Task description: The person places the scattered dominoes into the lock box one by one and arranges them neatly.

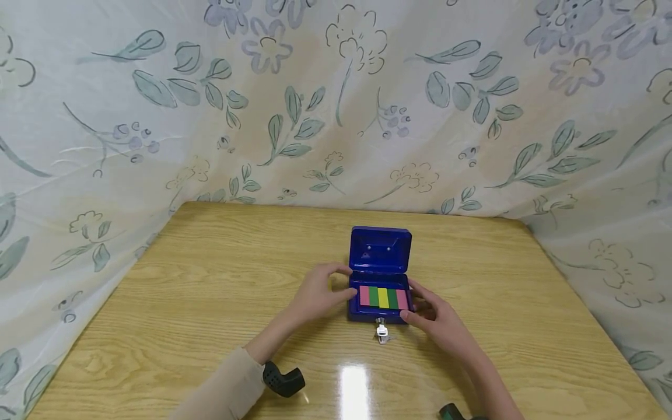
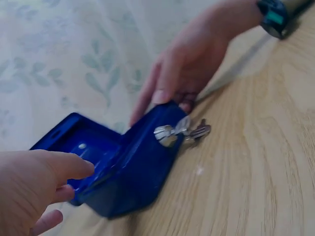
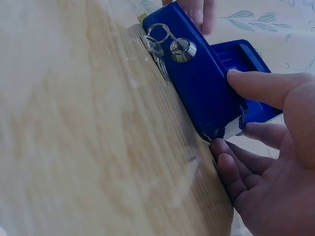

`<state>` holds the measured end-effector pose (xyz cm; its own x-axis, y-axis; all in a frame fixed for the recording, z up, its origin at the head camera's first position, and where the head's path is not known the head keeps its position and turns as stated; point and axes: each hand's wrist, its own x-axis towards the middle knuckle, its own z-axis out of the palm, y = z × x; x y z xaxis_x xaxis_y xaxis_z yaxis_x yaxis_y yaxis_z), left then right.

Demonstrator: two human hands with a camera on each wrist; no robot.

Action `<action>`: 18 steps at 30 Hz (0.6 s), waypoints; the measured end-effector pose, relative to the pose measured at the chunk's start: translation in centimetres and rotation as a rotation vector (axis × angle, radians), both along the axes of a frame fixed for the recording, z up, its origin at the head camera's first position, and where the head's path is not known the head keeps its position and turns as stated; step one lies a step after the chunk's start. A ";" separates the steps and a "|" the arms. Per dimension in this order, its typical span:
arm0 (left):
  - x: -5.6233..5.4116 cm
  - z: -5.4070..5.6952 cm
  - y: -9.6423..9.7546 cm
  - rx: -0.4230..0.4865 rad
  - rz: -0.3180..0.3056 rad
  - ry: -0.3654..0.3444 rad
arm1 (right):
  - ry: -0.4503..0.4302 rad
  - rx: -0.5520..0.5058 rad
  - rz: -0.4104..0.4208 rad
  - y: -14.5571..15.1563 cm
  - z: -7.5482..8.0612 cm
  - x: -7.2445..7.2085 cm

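Observation:
A blue metal cash box stands on the table with its lid raised. Inside lies a row of pink, green and yellow strips. A lock with keys hangs at the box's front. My left hand is at the left side, thumb and forefinger spread apart at the rim. Beside the box, partly hidden by that hand, shows a small yellow thing. My right hand grips the right side, its thumb on the rim and its other fingers against the side wall.
The wood-grain table extends around the box on all sides. Behind it and along both sides hangs a flowered cloth. A black wrist device sits on the left forearm, and another shows by the right wrist.

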<state>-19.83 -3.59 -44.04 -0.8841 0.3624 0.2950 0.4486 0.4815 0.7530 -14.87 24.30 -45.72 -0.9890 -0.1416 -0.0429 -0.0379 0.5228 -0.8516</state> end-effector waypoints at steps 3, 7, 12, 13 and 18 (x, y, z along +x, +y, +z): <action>0.2 -0.4 -1.5 0.070 0.035 -0.004 | 0.001 0.005 0.002 -0.1 0.0 0.0; 0.3 -0.9 -2.6 0.082 0.079 -0.020 | 0.005 0.003 0.002 0.0 0.0 0.0; 0.4 -1.5 -3.3 0.055 0.108 -0.072 | 0.008 0.000 -0.001 0.0 0.0 0.1; 0.4 -1.6 -3.3 0.046 0.114 -0.082 | 0.009 0.002 -0.001 0.0 0.0 0.0; 0.2 -1.9 -3.6 0.001 0.128 -0.106 | 0.007 0.010 0.002 0.0 0.0 0.1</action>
